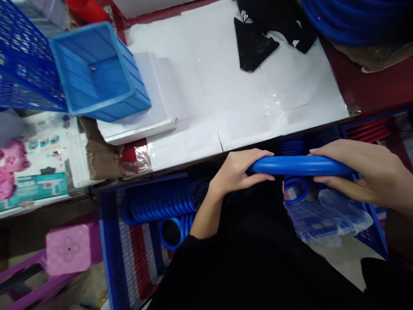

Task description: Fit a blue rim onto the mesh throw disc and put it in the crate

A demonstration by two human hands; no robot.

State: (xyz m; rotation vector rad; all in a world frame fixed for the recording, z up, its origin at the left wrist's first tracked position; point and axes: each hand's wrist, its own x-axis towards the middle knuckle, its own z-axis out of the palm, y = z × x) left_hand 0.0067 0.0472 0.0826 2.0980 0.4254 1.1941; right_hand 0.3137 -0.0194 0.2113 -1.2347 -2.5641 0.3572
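Observation:
A ribbed blue plastic ring [298,165], seen almost edge-on, is held level in front of my body, just off the table's near edge. My left hand [240,168] pinches its left end, thumb below and fingers above. On the opposite end my right hand [358,172] grips it the same way. Below the table, a row of similar blue rings [161,204] lies stacked on the left. One more blue ring [296,190] shows beneath the held one, over a clear plastic bag [338,211].
A blue bin [100,77] stands on a white box [138,129] at the table's left. Black fabric [254,43] lies on the white-covered table [193,86]. Blue coils [358,21] fill the upper right corner. A pink stool [69,249] stands lower left.

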